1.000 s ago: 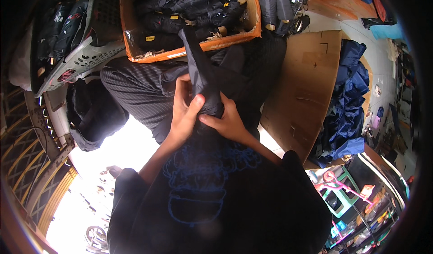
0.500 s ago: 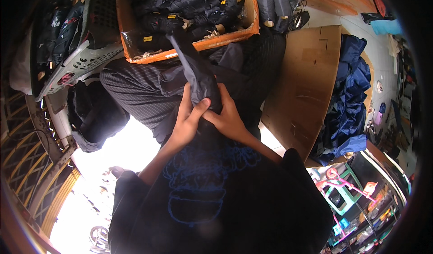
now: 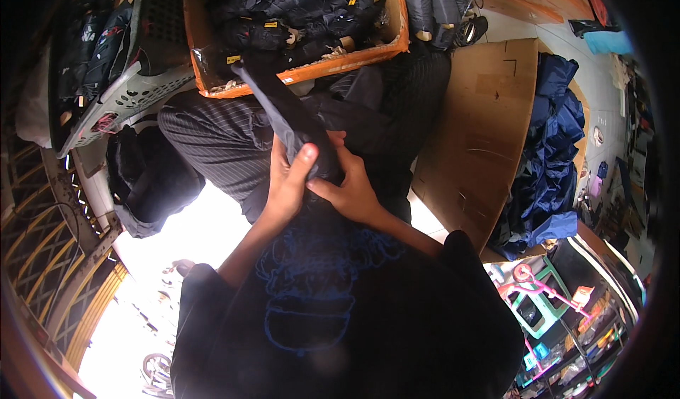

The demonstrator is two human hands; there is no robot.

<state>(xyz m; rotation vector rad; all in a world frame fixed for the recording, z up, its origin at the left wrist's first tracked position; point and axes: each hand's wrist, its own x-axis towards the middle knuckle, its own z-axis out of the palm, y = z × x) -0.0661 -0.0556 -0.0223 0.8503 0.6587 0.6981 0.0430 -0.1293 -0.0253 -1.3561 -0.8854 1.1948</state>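
Above my lap I hold a long, dark grey fabric roll point(image 3: 278, 110), its narrow end pointing up and left toward the box. My left hand point(image 3: 287, 183) is wrapped round the thick lower end from the left, thumb lying on top. From the right, my right hand point(image 3: 354, 190) closes on the same end, its thumb near the bottom. Part of the fingers of both hands is hidden behind the cloth. More dark cloth point(image 3: 347, 112) lies across my striped trousers just beyond.
In front stands an orange-edged box point(image 3: 347, 62) full of black wrapped bundles point(image 3: 297, 9). A grey crate point(image 3: 131, 98) with dark items is at left, by a black bag point(image 3: 152, 179). At right, a cardboard box point(image 3: 471, 137) holds navy fabric point(image 3: 549, 158).
The roll's narrow end has swung left, tilting it further. My left hand has shifted slightly left and its thumb has moved up along the cloth.
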